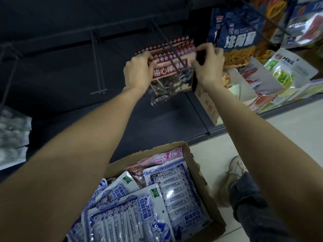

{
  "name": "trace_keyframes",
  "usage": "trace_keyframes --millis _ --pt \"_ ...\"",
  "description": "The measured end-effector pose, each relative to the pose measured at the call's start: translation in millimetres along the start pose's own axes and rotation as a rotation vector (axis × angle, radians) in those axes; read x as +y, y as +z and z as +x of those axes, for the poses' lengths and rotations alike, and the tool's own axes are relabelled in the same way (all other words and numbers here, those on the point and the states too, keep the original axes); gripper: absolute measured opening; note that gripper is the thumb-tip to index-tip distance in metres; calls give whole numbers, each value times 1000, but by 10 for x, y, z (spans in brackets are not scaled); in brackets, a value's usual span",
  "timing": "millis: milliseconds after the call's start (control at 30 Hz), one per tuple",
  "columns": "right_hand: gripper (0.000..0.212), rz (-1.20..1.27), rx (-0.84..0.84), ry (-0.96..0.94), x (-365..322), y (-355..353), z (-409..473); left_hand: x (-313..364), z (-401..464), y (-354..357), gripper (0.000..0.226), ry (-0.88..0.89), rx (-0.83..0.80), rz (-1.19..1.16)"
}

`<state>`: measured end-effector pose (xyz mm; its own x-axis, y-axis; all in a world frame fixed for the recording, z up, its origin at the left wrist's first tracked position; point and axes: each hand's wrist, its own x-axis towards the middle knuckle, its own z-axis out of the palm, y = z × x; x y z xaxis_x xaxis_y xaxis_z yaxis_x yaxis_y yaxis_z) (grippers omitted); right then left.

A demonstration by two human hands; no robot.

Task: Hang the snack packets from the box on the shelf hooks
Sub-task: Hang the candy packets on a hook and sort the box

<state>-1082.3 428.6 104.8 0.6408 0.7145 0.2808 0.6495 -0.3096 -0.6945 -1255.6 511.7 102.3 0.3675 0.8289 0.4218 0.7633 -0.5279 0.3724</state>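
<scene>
Dark shop shelving; left hand [138, 70] and right hand [208, 63] pinch maroon flower-bordered plastic snack packets [172, 67] at thin metal hook [173, 55]; a missed hole could drop them.

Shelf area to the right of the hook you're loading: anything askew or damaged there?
Yes. Right of the red plum packets, a white carton stands torn open with ragged flaps, and the green pouch with others lies loose and tilted on the shelf rather than hung. The cardboard box has a frayed rim.

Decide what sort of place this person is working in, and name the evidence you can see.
Most likely a small shop's snack aisle. Metal shelf hooks stick out from a dark display wall, blue snack bags hang at upper right, and a cardboard box of packets sits on the floor while both hands hang red packets.
</scene>
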Motion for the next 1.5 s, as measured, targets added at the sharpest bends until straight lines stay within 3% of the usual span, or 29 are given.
trace_keyframes --millis 167,233,333,400,600,700,867,933,1033,1167,1367,1500 --pt "58 -168 -333 -224 7 161 -63 100 200 -13 26 -135 -5 80" --pt "57 -149 -368 -205 24 201 -137 116 109 -13 27 -170 29 -18" --pt "51 -195 -386 -242 99 176 -446 49 -339 -11 49 -73 6 -155" --pt "46 -181 -393 -261 184 133 -787 -72 -829 -58 56 -14 -56 -185" --pt "30 -82 -497 -149 291 107 -2153 -641 -2383 -383 33 -52 -383 -239" --pt "30 -101 -667 -129 303 249 -2776 -1034 -2986 -535 30 -178 -540 -196" --pt "59 -252 -1099 -226 250 632 -3641 -1672 -3739 -769 47 -423 -747 -41" --pt "68 -314 -1234 -326 187 793 -3880 -1839 -3932 -902 56 -441 -795 122" --pt "71 -429 -1381 -402 93 1026 -4147 -2039 -4073 -1156 61 -363 -721 294" --pt "71 -552 -1396 -388 58 1155 -4313 -2265 -4012 -1440 59 -282 -555 437" --pt "62 -497 -1358 -324 -189 1028 -4302 -2320 -3891 -1626 55 -583 -677 354" --pt "67 -50 -1212 -209 -754 846 -4390 -2105 -3793 -1801 44 -601 -602 98"
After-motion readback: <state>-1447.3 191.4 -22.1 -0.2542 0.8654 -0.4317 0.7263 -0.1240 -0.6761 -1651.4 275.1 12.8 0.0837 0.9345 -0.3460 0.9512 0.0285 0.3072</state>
